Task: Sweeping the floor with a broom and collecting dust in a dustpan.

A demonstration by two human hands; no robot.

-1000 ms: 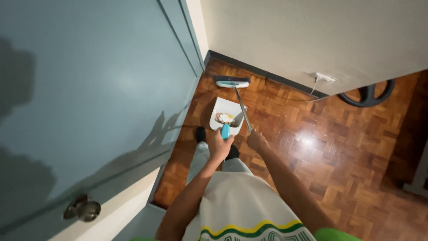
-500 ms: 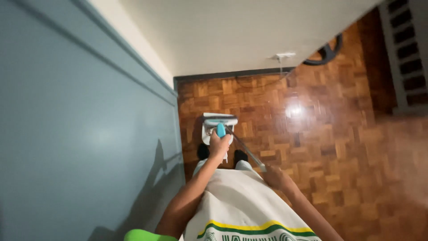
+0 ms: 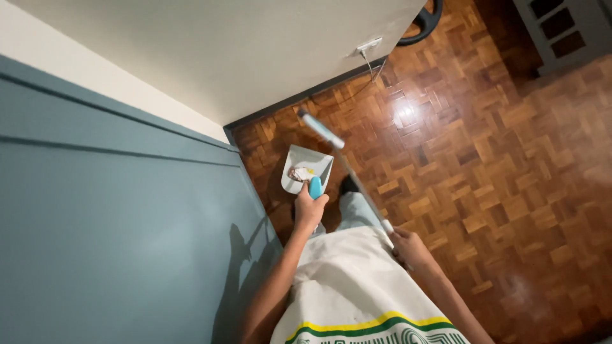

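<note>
My left hand [image 3: 310,209] grips the blue handle of a white dustpan [image 3: 307,167], held level above the floor with a small heap of dust and scraps in it. My right hand [image 3: 408,247] holds the grey shaft of a broom [image 3: 349,172]. The broom's pale blue head points toward the wall corner, just right of the dustpan. My white shirt with a yellow and green stripe fills the bottom of the view.
A blue-grey door [image 3: 121,242] covers the left side. A white wall [image 3: 242,51] with a dark skirting board meets glossy parquet [image 3: 497,165]. A wall socket with a cable [image 3: 370,48], a dark round object [image 3: 424,16] and a grey cabinet [image 3: 564,28] stand at the top right.
The view has swung right, away from the door. The broom head has come from behind the dustpan to its right side. Both hands keep their hold.
</note>
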